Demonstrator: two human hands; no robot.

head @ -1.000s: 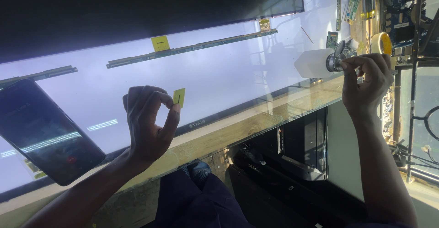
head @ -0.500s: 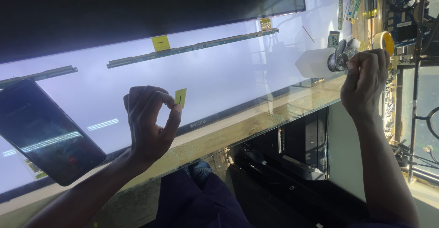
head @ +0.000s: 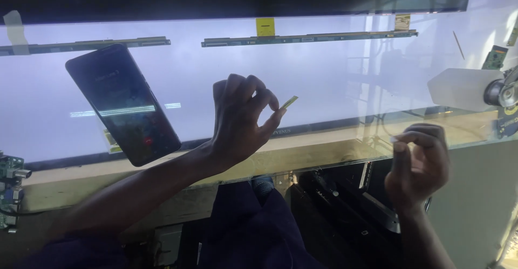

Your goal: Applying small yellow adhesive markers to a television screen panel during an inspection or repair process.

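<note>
A small yellow-green tab [head: 290,102] is pinched between the thumb and fingertips of the left hand [head: 241,119], held just above the lit white panel [head: 334,80] — not yet laid on it. Two yellow tabs [head: 265,26] already sit by the thin circuit strips [head: 310,37] along the far edge. The right hand [head: 418,164] hangs near the bench edge, fingers loosely curled — whether it holds anything, I cannot tell. A dark phone [head: 123,104] lies on the panel to the left.

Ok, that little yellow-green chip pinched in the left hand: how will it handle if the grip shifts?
Probably very light: the left hand holds the small chip with just fingertips. It looks thin and flat, so likely easy to drop, and unlikely to roll. It seems stiff, keeping a straight edge where it sticks out past the fingers. How fragile it is cannot be told.
</note>
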